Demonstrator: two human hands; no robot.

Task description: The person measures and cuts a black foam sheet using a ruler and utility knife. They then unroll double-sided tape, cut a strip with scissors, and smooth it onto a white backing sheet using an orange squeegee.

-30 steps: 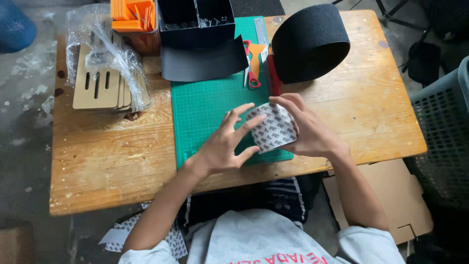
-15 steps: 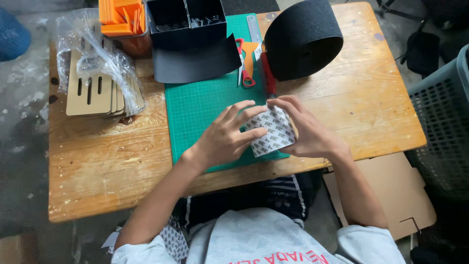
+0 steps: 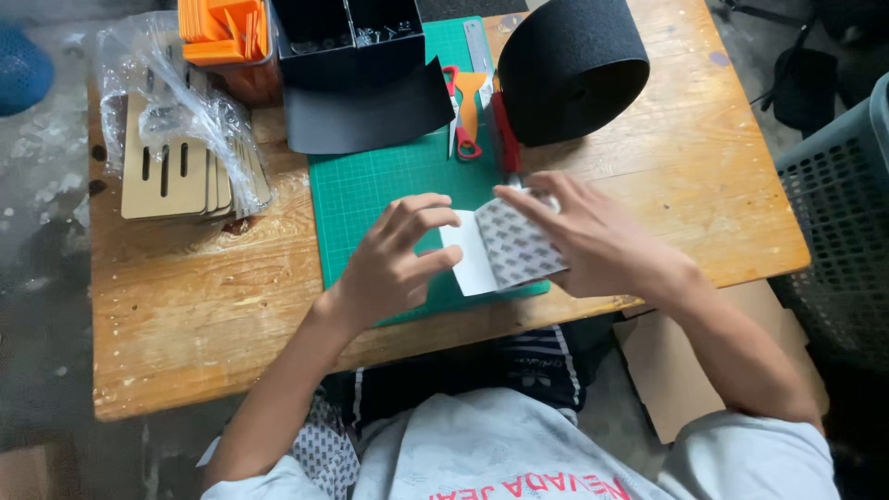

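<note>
A small rectangular sheet (image 3: 507, 245) with a grey patterned face and a white peeled-back part lies between both hands over the green cutting mat (image 3: 380, 185). My left hand (image 3: 394, 264) pinches the white left edge of the sheet with its fingertips. My right hand (image 3: 593, 241) holds the patterned right side, fingers spread over its top edge. Both forearms come in from the near edge of the wooden table (image 3: 185, 306).
A big roll of black material (image 3: 569, 65) stands at the back right. Scissors with red handles (image 3: 456, 106) and an orange tool lie on the mat. A black box (image 3: 347, 37), an orange container (image 3: 227, 32), bagged wooden pieces (image 3: 176, 157) and a grey basket (image 3: 847, 213) surround the work.
The white layer now shows on the sheet's left side, pulled apart from the patterned face. Both hands stay on the sheet; the camera view has shifted slightly.
</note>
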